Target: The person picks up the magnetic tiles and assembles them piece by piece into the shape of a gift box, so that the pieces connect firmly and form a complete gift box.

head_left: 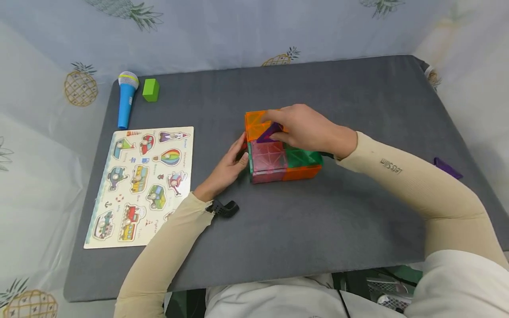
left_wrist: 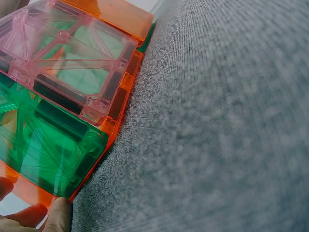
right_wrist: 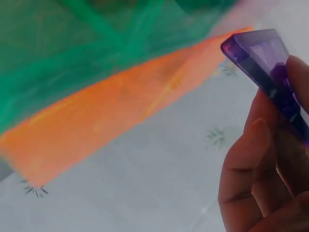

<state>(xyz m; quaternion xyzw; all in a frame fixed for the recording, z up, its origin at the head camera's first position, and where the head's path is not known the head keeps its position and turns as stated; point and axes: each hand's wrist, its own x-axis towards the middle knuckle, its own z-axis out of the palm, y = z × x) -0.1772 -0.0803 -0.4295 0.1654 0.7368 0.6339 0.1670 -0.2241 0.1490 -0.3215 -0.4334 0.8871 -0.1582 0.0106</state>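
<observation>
A low box of see-through magnetic tiles stands near the middle of the table, its top showing orange, pink and green squares. Between thumb and fingers, my right hand pinches a purple triangular magnetic tile over the box top. In the right wrist view this purple tile has one corner pointing away from the fingers; from the head view I cannot tell whether it touches the box. My left hand rests against the box's left side, fingers extended. The left wrist view shows its fingertips at the box's lower edge.
A wooden vehicle puzzle board lies at the left. Behind it are a blue toy microphone and a green block. Another purple tile lies near the table's right edge, beyond my right forearm.
</observation>
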